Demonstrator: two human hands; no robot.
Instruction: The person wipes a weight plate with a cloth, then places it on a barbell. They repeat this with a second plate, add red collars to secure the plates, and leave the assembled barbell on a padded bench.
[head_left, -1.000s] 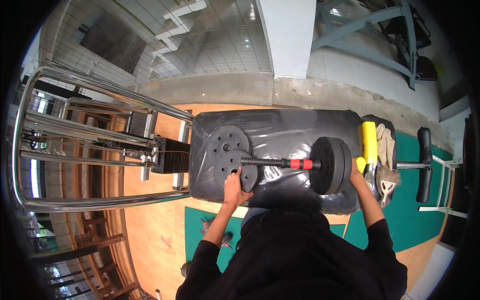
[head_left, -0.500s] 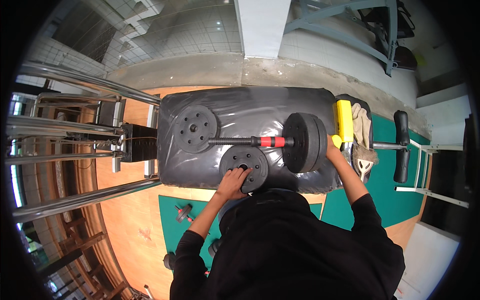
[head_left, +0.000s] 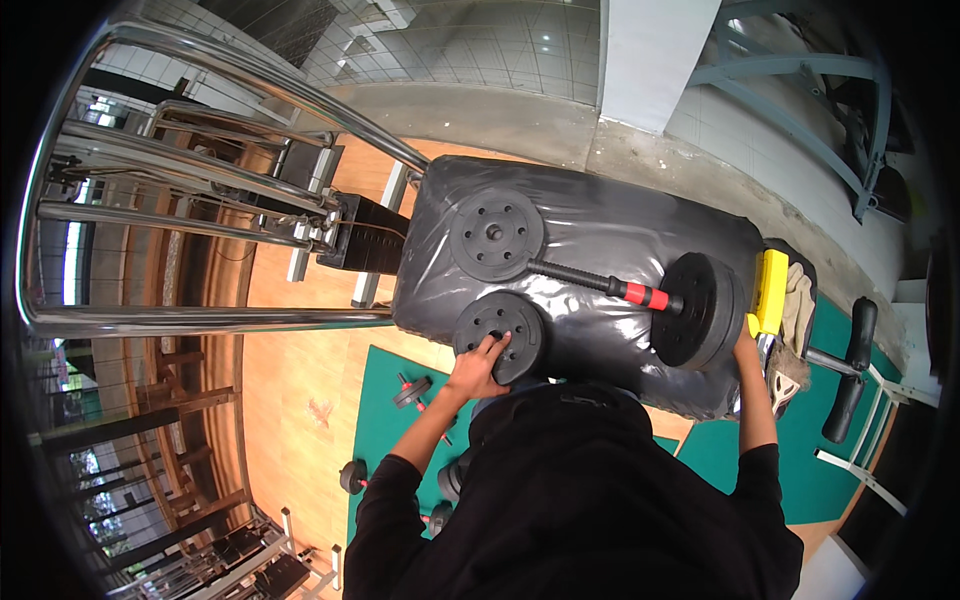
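Two loose plates show: our left hand (head_left: pixel 476 372) holds the near plate (head_left: pixel 492 322), fingers over its face, at one bench (head_left: pixel 600 200)'s edge; the far plate (head_left: pixel 497 237) lies flat. One dumbbell (head_left: pixel 643 294) rests rightward; we cannot tell whether our right hand (head_left: pixel 745 352), beside it, grips.

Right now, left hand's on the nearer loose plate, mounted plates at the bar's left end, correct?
Wrong end: the head view shows the mounted plates at the bar's right end. The left hand is on the nearer loose plate, as you say.
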